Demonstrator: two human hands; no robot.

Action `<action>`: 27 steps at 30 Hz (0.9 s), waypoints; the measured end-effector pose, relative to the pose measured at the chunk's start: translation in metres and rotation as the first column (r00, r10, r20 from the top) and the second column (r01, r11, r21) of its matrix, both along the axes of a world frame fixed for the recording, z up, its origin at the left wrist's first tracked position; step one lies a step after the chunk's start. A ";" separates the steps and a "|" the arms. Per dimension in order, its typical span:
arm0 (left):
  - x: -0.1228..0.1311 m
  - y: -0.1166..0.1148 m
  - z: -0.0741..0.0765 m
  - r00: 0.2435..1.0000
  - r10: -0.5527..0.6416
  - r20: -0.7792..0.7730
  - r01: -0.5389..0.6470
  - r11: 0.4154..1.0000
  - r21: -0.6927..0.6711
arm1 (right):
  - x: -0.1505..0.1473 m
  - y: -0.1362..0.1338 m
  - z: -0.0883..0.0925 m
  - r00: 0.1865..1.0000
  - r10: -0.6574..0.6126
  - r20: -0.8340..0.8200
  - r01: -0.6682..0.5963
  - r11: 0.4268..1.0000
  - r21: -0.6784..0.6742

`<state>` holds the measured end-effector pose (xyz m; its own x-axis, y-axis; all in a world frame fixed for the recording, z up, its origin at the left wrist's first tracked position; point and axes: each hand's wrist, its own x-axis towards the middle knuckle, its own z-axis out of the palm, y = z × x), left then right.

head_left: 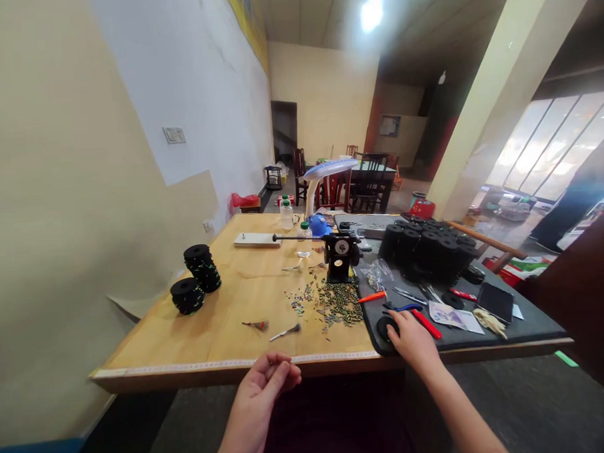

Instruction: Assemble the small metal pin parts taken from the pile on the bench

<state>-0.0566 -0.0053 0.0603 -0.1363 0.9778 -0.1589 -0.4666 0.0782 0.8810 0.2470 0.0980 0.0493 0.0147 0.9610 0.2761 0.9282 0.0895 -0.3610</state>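
Wooden table [226,323], right hand [412,342] on spool [386,327]

We see wooden table [226,323], tape measure strip [238,363] along near edge; dark mat [526,327] covers right part; on bare wood: two stacks of black spools [197,279] left, white board [256,240] far side, clear bottles [295,230], black winding device [340,255] mid-table, scatter of small beads [330,302], two small brushes [271,329] near front; on mat we note bigger cluster of black reels [428,248], red-handled pliers [423,320], papers [456,316].
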 end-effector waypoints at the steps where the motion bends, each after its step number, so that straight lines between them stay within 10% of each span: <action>1: 0.003 0.000 -0.002 0.999 0.008 -0.039 -0.008 1.000 0.015 | -0.004 -0.003 0.002 1.000 -0.030 -0.002 0.030 0.999 0.019; 6: 0.014 0.000 -0.016 0.943 0.064 -0.327 -0.017 0.989 0.145 | -0.049 -0.061 0.010 0.916 0.130 -0.379 -0.123 0.991 0.042; 10: 0.024 -0.007 -0.026 0.806 0.083 -0.586 0.129 0.942 0.311 | -0.102 -0.103 -0.001 0.430 -0.034 -0.902 -0.397 0.890 -0.223; 14: 0.030 -0.012 -0.033 0.675 0.100 -0.731 0.346 0.832 0.434 | -0.126 -0.104 -0.015 0.072 -0.259 -0.963 -0.429 0.864 -0.265; 27: 0.031 -0.014 -0.048 0.445 0.042 -0.895 0.626 0.699 0.344 | -0.104 -0.084 -0.013 -0.151 -0.275 -0.949 -0.277 0.934 -0.227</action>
<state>-0.0255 -0.0191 0.0123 0.4502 0.7917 0.4129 0.4054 -0.5932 0.6955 0.1426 0.0142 0.0361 -0.0068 0.9564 -0.2919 -0.5078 -0.2548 -0.8229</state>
